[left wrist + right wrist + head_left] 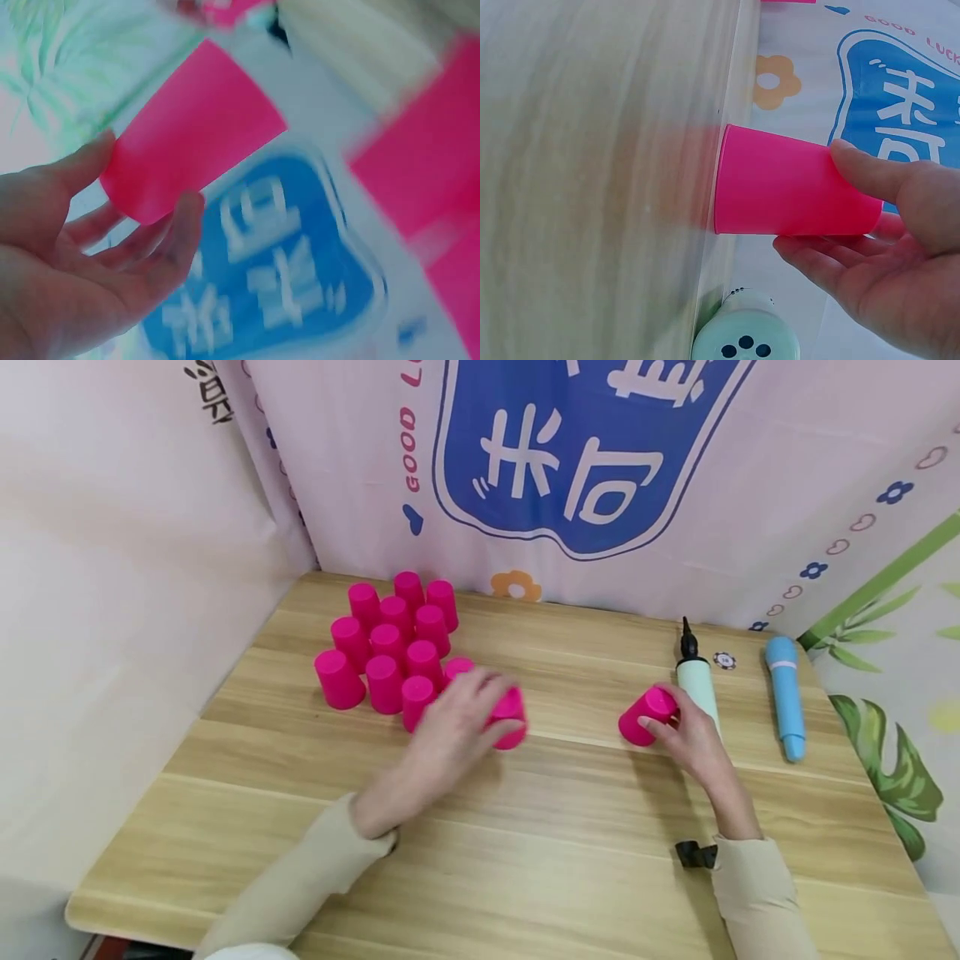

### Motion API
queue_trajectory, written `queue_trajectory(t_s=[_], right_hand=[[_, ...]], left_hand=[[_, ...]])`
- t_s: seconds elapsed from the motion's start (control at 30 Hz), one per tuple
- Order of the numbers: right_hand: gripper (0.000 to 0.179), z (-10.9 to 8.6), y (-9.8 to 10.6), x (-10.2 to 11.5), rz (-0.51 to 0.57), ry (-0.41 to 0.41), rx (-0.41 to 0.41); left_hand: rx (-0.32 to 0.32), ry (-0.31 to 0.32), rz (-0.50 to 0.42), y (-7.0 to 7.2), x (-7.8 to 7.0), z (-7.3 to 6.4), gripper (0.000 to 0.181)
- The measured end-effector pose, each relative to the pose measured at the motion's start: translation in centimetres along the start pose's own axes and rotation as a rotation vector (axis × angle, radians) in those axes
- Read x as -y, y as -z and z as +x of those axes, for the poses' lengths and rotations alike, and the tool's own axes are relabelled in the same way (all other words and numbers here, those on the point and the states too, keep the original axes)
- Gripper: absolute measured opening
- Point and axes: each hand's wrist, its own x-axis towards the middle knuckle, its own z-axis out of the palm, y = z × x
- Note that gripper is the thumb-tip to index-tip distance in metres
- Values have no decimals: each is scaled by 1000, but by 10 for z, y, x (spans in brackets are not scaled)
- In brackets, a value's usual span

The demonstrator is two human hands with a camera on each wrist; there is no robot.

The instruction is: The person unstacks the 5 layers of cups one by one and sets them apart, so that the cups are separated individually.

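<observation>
My left hand [453,722], a little blurred in the head view, holds a pink plastic cup [191,135] upside down between thumb and fingers. That cup is just right of a cluster of upturned pink cups [385,685]. Over on the right side of the table, my right hand [697,743] grips another upturned pink cup [795,187] near its base, thumb on one side and fingers on the other. Its rim is at or just above the wood; I cannot tell whether it touches.
Beyond the right hand lies a pale green hand pump [697,685] with a black nozzle. Farther right are a blue microphone-shaped object [786,697] and a small round chip [724,660]. A black piece [696,854] lies beside the right sleeve. A printed curtain [352,468] hangs behind the wooden table [480,877].
</observation>
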Motion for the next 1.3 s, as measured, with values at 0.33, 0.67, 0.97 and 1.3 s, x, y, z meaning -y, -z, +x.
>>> queue_trajectory(t_s=[0.33,0.67,0.97,1.3], right_hand=[[59,-4,4,0,-17,-25,-2],[60,-6,0,1,-28,-36,0],[60,-1,-2,4,-26,-42,4],[64,17,-38,62,155,79,-37]], left_hand=[[5,200,71,41,49,-68,52],[-27,286,82,26,91,-92,47],[17,333,55,13,101,-94,54],[88,387,-23,17,106,-96,73]])
